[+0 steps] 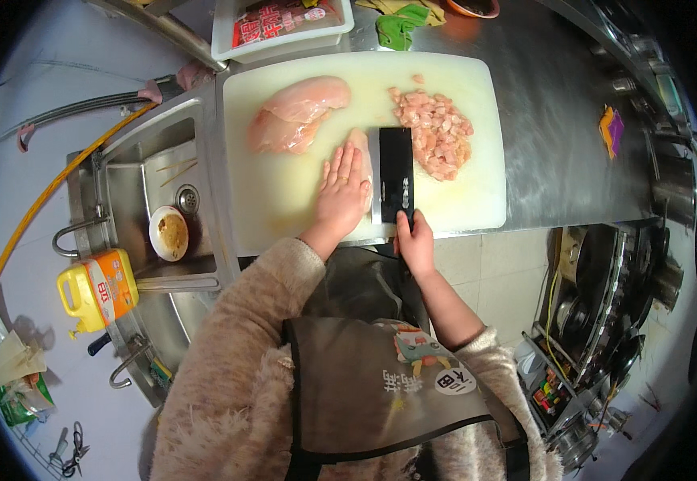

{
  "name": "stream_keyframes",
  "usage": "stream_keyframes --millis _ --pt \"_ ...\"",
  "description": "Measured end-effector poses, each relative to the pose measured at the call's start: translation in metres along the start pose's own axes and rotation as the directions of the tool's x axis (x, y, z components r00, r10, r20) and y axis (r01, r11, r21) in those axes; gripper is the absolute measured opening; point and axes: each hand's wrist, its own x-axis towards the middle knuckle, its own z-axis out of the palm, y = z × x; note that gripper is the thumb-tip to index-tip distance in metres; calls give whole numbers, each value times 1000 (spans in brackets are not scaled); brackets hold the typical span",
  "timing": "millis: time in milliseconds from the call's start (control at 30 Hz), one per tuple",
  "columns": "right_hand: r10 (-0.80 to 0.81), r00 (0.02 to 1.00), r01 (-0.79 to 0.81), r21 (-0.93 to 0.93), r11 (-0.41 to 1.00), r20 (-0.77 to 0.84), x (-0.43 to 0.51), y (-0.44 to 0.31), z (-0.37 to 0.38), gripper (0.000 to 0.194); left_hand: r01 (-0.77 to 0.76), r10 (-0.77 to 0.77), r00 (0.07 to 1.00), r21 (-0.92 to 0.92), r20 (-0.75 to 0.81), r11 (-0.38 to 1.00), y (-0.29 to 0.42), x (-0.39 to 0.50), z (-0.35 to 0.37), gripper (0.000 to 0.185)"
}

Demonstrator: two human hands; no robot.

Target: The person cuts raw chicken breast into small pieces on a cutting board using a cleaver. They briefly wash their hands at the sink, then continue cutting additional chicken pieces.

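My left hand (343, 189) lies with extended fingers on and beside a strip of raw chicken (358, 141), on a white plastic cutting board (276, 198). Just right of that strip, my right hand (414, 240) grips the handle of a black cleaver (395, 171), its bright edge facing the strip. Diced raw chicken (439, 135) is heaped to the right of the blade. Larger pieces of raw chicken breast (300, 114) rest at the board's upper left. The underside of my left palm is hidden.
A steel sink (138, 174) holding a soiled bowl (168, 233) adjoins the board's left side. Beyond the board are a white tub (282, 45) with a printed bag and a green cloth (401, 27). The steel counter (547, 150) extends right. A yellow oil jug (99, 288) stands by the sink.
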Motion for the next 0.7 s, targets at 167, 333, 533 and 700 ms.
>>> stream_keyframes --millis 167,333,533,700 --pt "-25 999 26 -63 998 19 2 -12 0 32 -6 7 1000 60 -19 998 -4 -2 -1 67" --pt "-48 999 47 -162 986 1 -13 30 -3 34 3 -2 999 37 -41 999 2 0 5 67" --pt "-74 997 74 -130 989 2 16 -3 3 36 23 -20 999 50 -50 999 -1 -1 5 67" --pt "49 997 -47 -40 998 66 -16 12 -2 36 12 -10 999 36 -40 999 -1 0 2 66"
